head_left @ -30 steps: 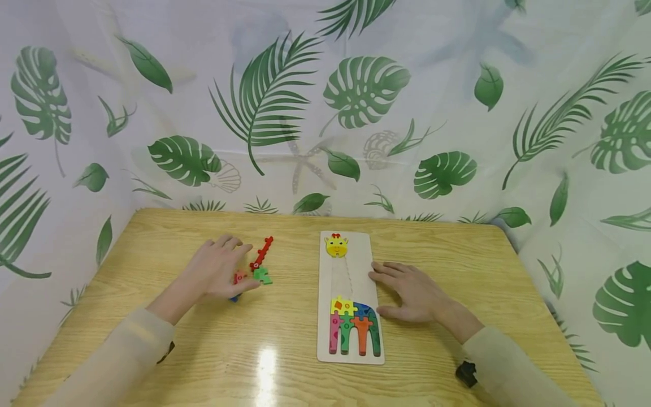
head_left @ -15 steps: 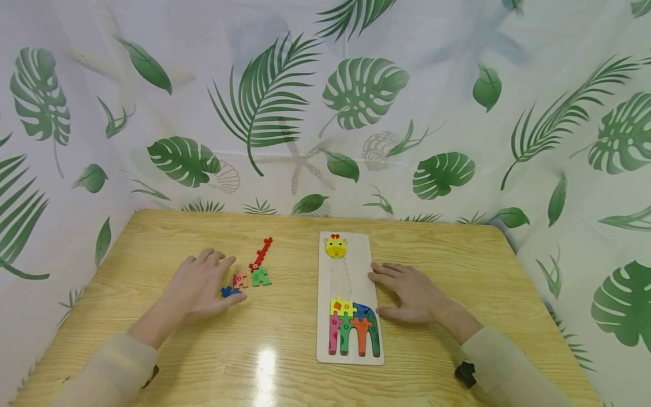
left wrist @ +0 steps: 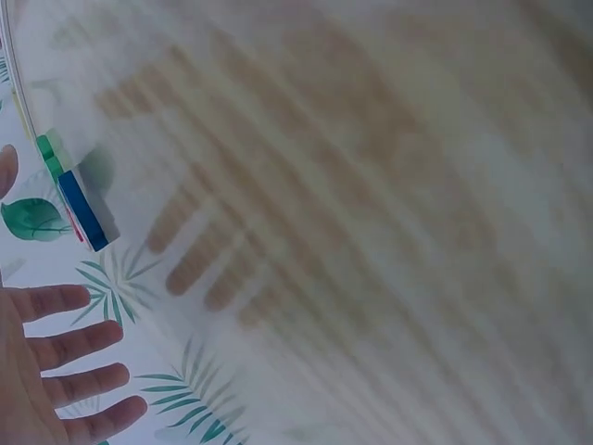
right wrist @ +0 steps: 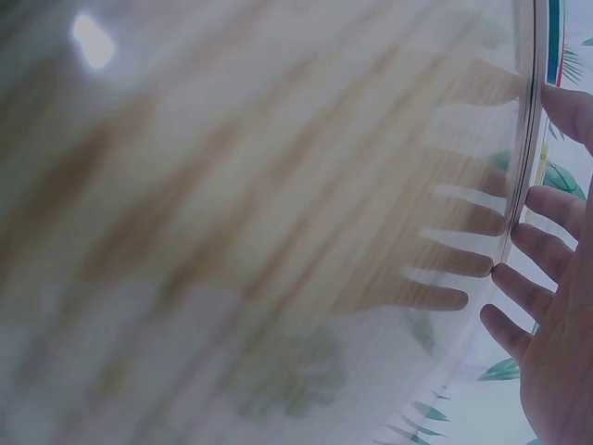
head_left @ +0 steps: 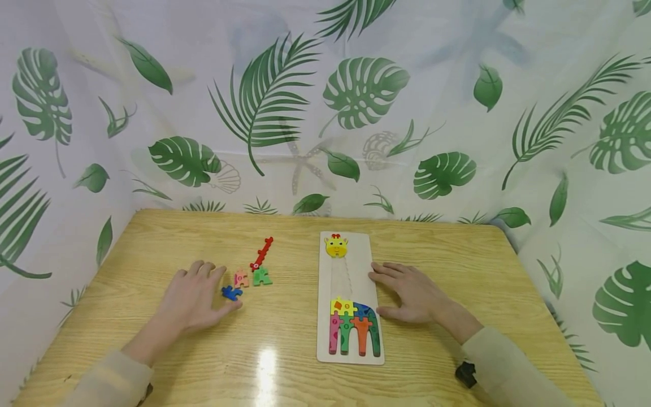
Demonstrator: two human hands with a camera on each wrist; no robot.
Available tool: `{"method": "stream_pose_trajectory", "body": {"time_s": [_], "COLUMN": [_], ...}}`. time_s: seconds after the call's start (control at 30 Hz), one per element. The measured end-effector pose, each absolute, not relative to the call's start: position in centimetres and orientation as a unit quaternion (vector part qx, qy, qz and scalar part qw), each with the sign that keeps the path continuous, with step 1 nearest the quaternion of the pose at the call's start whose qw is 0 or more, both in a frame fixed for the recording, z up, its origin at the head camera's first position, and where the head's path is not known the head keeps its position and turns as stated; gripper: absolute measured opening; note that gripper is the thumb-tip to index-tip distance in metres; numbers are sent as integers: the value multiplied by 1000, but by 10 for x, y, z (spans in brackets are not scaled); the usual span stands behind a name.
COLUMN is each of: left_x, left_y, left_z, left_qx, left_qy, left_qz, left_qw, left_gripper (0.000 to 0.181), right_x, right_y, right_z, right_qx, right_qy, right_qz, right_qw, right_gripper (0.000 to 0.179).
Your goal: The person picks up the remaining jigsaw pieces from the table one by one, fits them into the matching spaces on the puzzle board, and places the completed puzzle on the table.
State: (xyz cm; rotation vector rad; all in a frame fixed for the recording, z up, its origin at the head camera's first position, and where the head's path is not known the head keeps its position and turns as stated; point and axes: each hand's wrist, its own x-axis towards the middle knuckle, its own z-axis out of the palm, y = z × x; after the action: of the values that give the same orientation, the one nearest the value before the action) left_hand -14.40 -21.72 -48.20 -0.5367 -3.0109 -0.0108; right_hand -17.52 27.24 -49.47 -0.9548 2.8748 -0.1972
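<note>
A pale puzzle board (head_left: pixel 325 339) lies upright to my view, with a yellow giraffe head (head_left: pixel 336 246) at its top and several coloured body and leg pieces (head_left: pixel 347 325) fitted at the bottom. Its neck recess (head_left: pixel 341 277) is bare. My right hand (head_left: pixel 409 294) touches the board's right edge with loosely extended fingers. To the left, my left hand (head_left: pixel 190 302) spreads thumb and fingers around the side of a blue puzzle piece (head_left: pixel 231 293), holding nothing. In the left wrist view, the blue piece (left wrist: pixel 83 211) stands apart from the fingertips.
Beyond the blue piece lie a pink piece (head_left: pixel 241 278), a green piece (head_left: pixel 261 276) and a long red piece (head_left: pixel 261 253). The wooden table (head_left: pixel 285 316) is glossy. A leaf-print cloth (head_left: pixel 305 113) hangs behind it and at both sides.
My left hand has drawn back left and toward me, off the loose pieces, so the blue and pink ones now show fully. My right hand and the board have stayed put.
</note>
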Motion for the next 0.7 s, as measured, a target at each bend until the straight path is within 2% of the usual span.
{"method": "stream_pose_trajectory", "body": {"time_s": [0.7], "left_x": [-132], "left_y": [-210], "left_z": [-491], "left_qx": [-163], "left_qy": [-985], "left_qz": [21], "left_qw": [55], "left_gripper": [75], "right_x": [-176], "right_y": [274], "right_z": [-497], "right_qx": [-316], "right_qy": [945], "right_qz": [-63], "right_qw": [51], "right_gripper": [79]}}
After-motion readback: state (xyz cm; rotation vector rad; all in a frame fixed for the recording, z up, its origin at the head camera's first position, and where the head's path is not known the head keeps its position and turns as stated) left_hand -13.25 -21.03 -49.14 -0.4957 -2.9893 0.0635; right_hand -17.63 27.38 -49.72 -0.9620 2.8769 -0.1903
